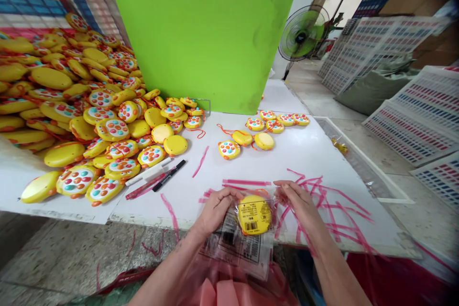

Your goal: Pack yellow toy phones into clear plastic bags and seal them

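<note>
A yellow toy in a clear printed bag (254,215) is between my hands at the table's front edge. My left hand (218,210) has its fingers closed on the bag's left side. My right hand (296,201) is at the bag's upper right, its fingers bent together; what they hold is too small to make out. Beneath the toy, more clear printed bags (240,248) lie over my lap. Pink strips (333,205) are scattered right of my right hand, and some lie just beyond the bag.
A large heap of yellow toys (79,105) fills the table's left side. Several toys (263,141) lie mid-table before a green panel (208,33). A black marker (169,175) and a white one (148,172) lie left. A fan (301,36) and crates (416,114) stand beyond.
</note>
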Demonstrator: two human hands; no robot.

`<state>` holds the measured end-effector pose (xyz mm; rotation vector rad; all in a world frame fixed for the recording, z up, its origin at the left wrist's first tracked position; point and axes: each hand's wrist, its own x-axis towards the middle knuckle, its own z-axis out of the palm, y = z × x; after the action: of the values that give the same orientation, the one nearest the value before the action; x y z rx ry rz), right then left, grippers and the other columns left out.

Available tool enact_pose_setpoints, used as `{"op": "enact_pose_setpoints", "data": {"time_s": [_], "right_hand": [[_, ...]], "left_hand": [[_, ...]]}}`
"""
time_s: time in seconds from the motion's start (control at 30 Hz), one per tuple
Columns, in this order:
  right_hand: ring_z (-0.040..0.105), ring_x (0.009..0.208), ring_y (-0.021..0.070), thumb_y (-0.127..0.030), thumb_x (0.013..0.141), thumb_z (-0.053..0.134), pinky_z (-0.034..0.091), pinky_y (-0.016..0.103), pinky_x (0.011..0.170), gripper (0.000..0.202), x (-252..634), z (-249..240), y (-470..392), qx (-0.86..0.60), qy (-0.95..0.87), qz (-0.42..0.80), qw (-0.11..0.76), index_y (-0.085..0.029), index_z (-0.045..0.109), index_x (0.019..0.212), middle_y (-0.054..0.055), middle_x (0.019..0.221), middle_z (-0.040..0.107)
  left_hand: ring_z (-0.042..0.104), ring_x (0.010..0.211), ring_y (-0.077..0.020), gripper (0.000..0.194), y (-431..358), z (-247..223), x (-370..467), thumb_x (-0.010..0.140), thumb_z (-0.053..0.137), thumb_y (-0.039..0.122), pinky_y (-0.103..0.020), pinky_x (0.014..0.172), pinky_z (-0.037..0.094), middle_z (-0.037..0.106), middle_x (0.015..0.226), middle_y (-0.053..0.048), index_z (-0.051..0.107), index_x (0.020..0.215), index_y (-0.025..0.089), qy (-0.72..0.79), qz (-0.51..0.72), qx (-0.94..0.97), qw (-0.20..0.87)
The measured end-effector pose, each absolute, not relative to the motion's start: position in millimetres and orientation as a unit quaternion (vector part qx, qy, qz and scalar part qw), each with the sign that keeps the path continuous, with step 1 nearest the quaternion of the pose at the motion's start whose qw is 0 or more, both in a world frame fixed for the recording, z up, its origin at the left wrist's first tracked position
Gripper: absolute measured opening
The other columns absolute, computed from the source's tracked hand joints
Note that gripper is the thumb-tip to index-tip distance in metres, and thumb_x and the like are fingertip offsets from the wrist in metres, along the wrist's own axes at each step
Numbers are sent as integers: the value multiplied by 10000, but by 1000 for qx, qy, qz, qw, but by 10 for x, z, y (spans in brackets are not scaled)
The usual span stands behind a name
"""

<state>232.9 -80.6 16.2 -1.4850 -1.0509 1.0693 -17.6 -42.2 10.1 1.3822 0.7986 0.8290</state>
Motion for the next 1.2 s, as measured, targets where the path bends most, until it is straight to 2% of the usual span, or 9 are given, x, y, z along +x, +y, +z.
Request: {"op": "enact_pose_setpoints", "data": {"time_s": [0.07, 0.2, 0.5, 0.73, 0.87, 0.97, 1.03, 1.1, 1.2], "right_hand": [[571, 642, 167, -527, 854, 499, 433, 294, 595, 384, 2306, 204, -823, -616, -457, 460, 448, -190, 643, 970, 21, 750, 631], [547, 585, 140, -514, 825, 563, 414, 269, 565, 344, 2264, 266, -857, -614, -513, 468, 376, -181, 640, 794, -9, 678, 586], [578, 597, 155, -529, 837, 540, 448, 282, 572, 358, 2275, 292, -886, -582, -495, 519, 385, -186, 639, 867, 21, 730, 646], [545, 483, 139, -530, 852, 511, 419, 255, 498, 367, 2225, 239, -868, -609, -525, 474, 360, -189, 621, 776, -27, 517, 580], [568, 525, 143, -490, 802, 594, 453, 267, 517, 322, 2688, 312, -840, -672, -474, 367, 435, -179, 678, 807, 7, 628, 649], [635, 638, 151, -429, 826, 576, 503, 292, 607, 294, 3066, 462, -779, -657, -335, 165, 655, -201, 678, 981, 55, 881, 704], [674, 792, 170, -404, 850, 550, 526, 329, 719, 333, 3172, 554, -706, -602, -299, 81, 736, -238, 626, 1128, 81, 1086, 678], [664, 931, 199, -406, 840, 566, 516, 381, 828, 356, 3133, 592, -602, -607, -341, 79, 714, -258, 613, 1160, 81, 1161, 654], [650, 955, 233, -419, 823, 580, 494, 439, 881, 351, 2883, 523, -384, -670, -446, 139, 577, -225, 652, 1106, 70, 1059, 693]], "left_hand": [[610, 972, -209, 246, -426, 128, -189, 894, 444, 258, -303, 867, 447, 691, 1053, -72, 660, 940, 151, 341, 358, 606, 623], [608, 942, -214, 308, -428, 160, -196, 910, 465, 374, -306, 862, 445, 696, 972, -73, 659, 910, 135, 345, 355, 634, 595], [618, 930, -192, 276, -410, -13, -120, 910, 509, 355, -301, 822, 466, 679, 1020, -59, 541, 1118, 177, 331, 384, 564, 652], [632, 882, -183, 293, -420, 29, -120, 930, 473, 360, -303, 799, 475, 687, 959, -53, 496, 1156, 174, 335, 381, 564, 651], [631, 858, -177, 320, -426, 62, -123, 936, 448, 369, -290, 782, 474, 689, 920, -49, 497, 1184, 173, 377, 364, 619, 584], [633, 854, -176, 269, -431, 92, -114, 929, 452, 333, -284, 789, 471, 690, 922, -57, 561, 1106, 164, 393, 353, 660, 534], [632, 834, -172, 218, -434, 115, -107, 917, 464, 289, -272, 776, 468, 690, 895, -50, 612, 1021, 167, 400, 337, 692, 498], [630, 825, -167, 201, -435, 130, -104, 911, 462, 251, -262, 766, 464, 689, 884, -41, 638, 973, 177, 403, 323, 713, 474], [627, 837, -163, 210, -437, 123, -110, 912, 447, 223, -255, 767, 464, 689, 895, -36, 645, 974, 188, 403, 314, 723, 465]]}}
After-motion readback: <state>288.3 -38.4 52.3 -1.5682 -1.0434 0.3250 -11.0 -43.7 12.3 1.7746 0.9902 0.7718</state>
